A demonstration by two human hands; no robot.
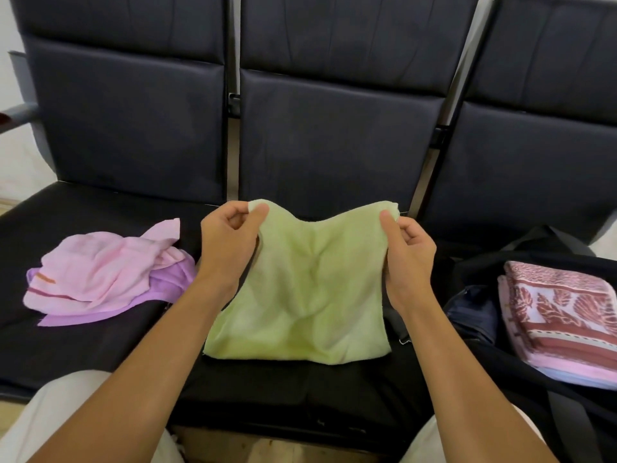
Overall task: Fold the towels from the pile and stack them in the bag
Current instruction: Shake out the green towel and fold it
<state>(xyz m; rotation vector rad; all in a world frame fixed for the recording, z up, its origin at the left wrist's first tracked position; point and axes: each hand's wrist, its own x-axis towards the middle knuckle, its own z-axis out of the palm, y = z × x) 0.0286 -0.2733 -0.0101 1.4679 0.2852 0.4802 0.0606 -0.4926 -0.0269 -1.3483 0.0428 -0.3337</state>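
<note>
The green towel is held up over the middle seat by its two top corners, one pinched in the left hand and one in the right hand, and it looks soft, light and floppy, so corners are best pinched.
</note>
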